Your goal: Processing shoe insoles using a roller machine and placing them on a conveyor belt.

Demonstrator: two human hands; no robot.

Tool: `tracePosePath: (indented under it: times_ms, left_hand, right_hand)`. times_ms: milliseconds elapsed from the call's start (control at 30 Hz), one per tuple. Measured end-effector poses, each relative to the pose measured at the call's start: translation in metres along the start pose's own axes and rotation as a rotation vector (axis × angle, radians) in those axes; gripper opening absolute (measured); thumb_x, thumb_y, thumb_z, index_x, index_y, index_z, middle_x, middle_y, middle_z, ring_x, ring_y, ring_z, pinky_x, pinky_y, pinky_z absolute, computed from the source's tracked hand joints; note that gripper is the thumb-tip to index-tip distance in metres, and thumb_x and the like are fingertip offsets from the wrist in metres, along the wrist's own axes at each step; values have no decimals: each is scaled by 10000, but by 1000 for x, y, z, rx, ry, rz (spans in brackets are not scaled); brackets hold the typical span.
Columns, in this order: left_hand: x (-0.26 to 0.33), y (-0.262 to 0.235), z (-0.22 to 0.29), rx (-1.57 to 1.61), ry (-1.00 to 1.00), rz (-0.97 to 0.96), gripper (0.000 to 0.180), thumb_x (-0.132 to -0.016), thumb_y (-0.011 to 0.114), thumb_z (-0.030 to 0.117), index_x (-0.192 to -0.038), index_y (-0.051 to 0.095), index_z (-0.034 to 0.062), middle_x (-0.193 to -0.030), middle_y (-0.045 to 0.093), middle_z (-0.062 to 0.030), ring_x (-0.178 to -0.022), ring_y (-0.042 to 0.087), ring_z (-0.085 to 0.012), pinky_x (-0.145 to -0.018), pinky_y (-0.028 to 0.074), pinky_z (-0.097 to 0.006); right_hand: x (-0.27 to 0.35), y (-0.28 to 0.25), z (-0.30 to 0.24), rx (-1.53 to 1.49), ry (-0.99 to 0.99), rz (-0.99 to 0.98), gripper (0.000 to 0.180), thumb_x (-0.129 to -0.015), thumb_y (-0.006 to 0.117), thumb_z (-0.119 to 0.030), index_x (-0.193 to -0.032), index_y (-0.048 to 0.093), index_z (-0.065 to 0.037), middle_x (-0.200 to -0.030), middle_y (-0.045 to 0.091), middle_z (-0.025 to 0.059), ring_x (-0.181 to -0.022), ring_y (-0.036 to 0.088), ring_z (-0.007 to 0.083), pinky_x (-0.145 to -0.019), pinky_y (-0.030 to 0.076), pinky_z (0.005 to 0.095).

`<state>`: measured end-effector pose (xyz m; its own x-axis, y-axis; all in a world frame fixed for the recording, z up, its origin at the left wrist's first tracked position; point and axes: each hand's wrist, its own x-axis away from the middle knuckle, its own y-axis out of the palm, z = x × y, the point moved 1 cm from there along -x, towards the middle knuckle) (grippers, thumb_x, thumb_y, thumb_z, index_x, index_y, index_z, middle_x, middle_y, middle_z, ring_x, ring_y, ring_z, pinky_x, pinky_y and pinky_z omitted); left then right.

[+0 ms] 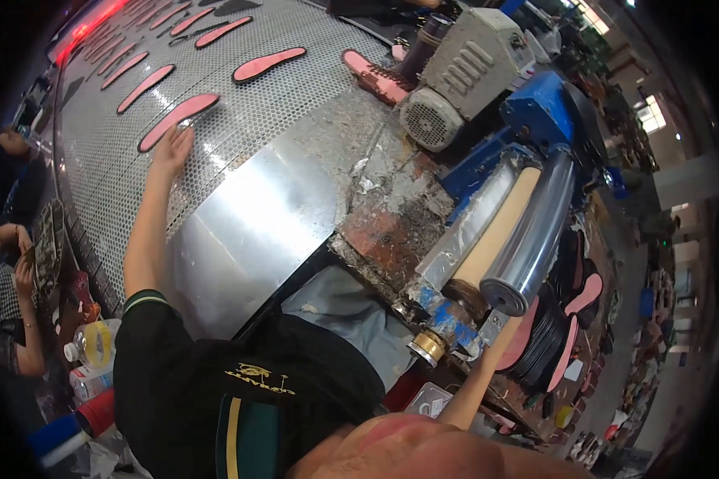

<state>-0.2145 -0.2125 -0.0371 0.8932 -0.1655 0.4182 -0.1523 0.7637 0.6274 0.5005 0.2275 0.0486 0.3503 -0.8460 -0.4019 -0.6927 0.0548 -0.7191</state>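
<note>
My left hand (174,150) is stretched over the perforated metal conveyor, fingers extended, at the lower edge of a pink insole with a black rim (176,121). Whether the fingertips touch the insole I cannot make out. More pink insoles (268,64) lie spaced out on the conveyor. On the other side, my right forearm (481,383) reaches under the end of a roller machine (527,239), toward a stack of pink and black insoles (543,351). The rollers and their brackets hide the right hand's fingers.
A grey motor housing (479,60) and a blue gearbox (539,108) stand beyond the rollers. Bare sheet metal (256,223) covers the conveyor's near end. Plastic bottles (96,343) are at the left, near another person's arm (29,335). A red glow shows at the conveyor's far end.
</note>
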Motion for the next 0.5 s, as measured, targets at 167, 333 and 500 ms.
tracePosePath:
  times_ms: [167,333,500]
  left_hand:
    - [14,6,-1,-388,-24,-98,461,-922,629,190,-1256,469,-85,-1232,574,-213,-1071,626,-280,-896,549,-324]
    - [93,115,-26,-839,92,-495,370,-924,612,185,-1207,566,-49,-1199,618,-172,-1054,634,-223,-900,521,-305]
    - [214,279,-85,-1115,350,-1261,487,-884,655,201,-1311,537,-2,-1265,599,-121,-1174,568,-220,-1023,432,-342]
  right_hand:
    - [-5,-69,-54,52,-116,95,420,-902,441,63,-1308,535,22,-1294,592,171,-1220,551,288,-1052,377,339]
    - [-52,-123,-76,278,-361,126,592,-737,464,124,-1271,609,-87,-1202,592,151,-1153,544,328,-1031,376,375]
    - [-88,-126,-123,232,-613,26,531,-705,605,95,-1191,659,-111,-1178,592,133,-1090,566,317,-943,447,372]
